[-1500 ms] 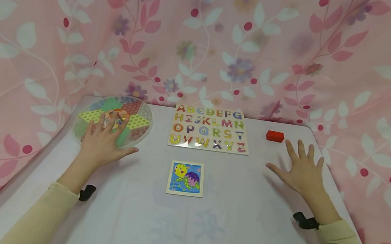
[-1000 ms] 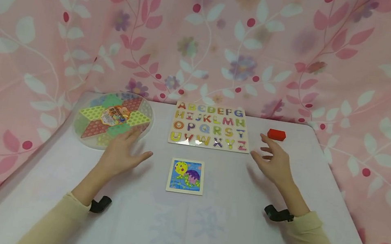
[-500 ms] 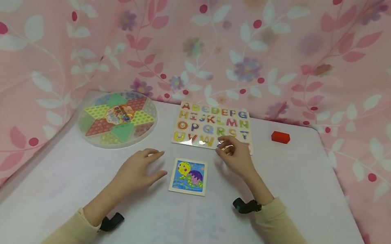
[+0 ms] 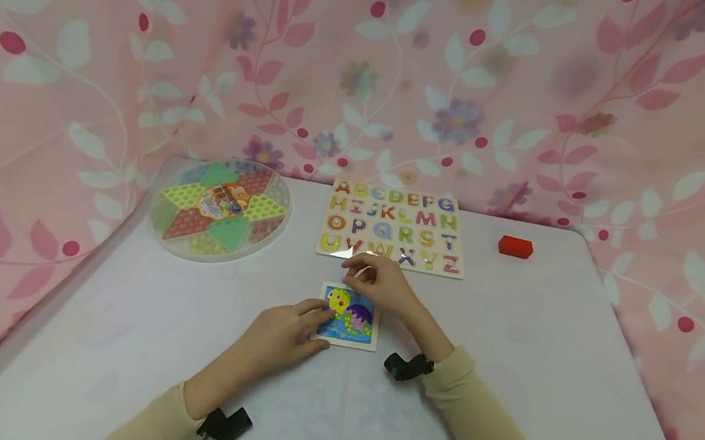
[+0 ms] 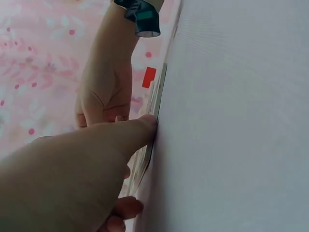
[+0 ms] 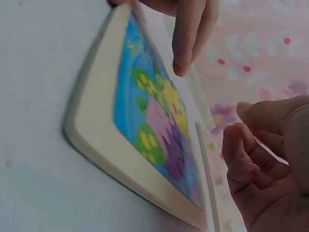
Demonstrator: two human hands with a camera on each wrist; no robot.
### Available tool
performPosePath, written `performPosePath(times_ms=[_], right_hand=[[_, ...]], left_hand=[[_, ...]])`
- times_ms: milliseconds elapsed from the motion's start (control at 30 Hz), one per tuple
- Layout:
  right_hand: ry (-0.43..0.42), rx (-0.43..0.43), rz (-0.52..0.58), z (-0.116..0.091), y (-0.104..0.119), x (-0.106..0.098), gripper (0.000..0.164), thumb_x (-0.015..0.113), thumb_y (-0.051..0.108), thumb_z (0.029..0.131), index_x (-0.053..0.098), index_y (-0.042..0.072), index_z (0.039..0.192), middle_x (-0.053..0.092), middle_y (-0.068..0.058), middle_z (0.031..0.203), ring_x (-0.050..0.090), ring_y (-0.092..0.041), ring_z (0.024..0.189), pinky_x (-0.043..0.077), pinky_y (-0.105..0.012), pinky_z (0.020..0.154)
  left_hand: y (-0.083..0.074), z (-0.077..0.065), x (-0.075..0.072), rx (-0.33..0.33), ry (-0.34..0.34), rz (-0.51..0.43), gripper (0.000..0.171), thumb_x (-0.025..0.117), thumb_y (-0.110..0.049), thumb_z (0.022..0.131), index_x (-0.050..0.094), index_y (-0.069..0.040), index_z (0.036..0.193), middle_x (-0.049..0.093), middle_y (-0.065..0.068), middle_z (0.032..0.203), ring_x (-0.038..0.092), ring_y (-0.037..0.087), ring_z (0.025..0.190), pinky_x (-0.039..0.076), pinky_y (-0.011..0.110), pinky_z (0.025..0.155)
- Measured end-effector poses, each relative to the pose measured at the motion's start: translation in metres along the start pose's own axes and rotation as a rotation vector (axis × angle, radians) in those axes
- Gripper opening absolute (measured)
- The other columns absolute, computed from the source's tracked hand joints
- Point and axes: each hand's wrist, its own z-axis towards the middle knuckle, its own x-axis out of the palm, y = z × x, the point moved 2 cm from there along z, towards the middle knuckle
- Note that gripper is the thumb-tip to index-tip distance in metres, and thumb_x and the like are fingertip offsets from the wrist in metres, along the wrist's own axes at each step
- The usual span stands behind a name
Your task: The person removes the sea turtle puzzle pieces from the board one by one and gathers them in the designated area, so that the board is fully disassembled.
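A square jigsaw puzzle (image 4: 347, 334) with a turtle picture and pale frame lies on the white table. My left hand (image 4: 280, 335) is at its left side. In the left wrist view its thumb (image 5: 145, 125) touches the frame's edge, while in the right wrist view its fingers (image 6: 188, 38) hover over the picture. My right hand (image 4: 384, 284) is above the puzzle's far right corner, fingers loosely bent, holding nothing. In its own wrist view, the right hand (image 6: 270, 159) stands apart from the frame.
Behind the puzzle lies a wooden alphabet board (image 4: 395, 223) with coloured letters. A round Chinese checkers board (image 4: 220, 210) in clear plastic is at the back left. A red block (image 4: 515, 247) sits at the back right. A pink flowered curtain (image 4: 412, 72) surrounds the table (image 4: 508, 359).
Both hands have come inward from their spread positions over the table's two sides. The left thumb now meets the puzzle frame, and the right hand is over its far corner.
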Motion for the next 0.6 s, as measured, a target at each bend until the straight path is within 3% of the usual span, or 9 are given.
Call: performPosePath(times_ms=[167,333,600], right_hand=[[0.060,-0.011,-0.062,0.001,-0.006,0.014,0.019,0.074,0.014,0.100,0.077,0.004,0.117,0.072,-0.002,0.096,0.062,-0.009,0.080,0.052,-0.025,0.076],[0.085,-0.029,-0.142,-0.001,-0.006,0.021,0.019,0.074,0.017,0.100,0.078,0.008,0.117,0.067,0.001,0.094,0.053,-0.011,0.076,0.043,-0.024,0.069],[0.113,-0.051,-0.211,-0.003,-0.001,0.031,0.021,0.075,0.017,0.099,0.078,0.008,0.118,0.061,0.001,0.092,0.048,-0.009,0.073,0.039,-0.023,0.067]], left_hand=[[0.005,0.002,0.001,0.116,-0.010,0.098,0.048,0.079,-0.046,0.094,0.078,-0.015,0.132,0.073,0.007,0.136,0.078,0.019,0.088,0.059,0.035,0.066],[0.006,0.006,-0.001,0.183,-0.019,0.193,0.049,0.076,-0.049,0.096,0.077,-0.016,0.133,0.073,0.003,0.136,0.072,0.016,0.066,0.052,0.032,0.054],[0.004,-0.001,0.000,0.165,0.023,0.224,0.048,0.072,-0.049,0.098,0.077,-0.016,0.134,0.073,0.002,0.136,0.071,0.016,0.064,0.050,0.031,0.053]])
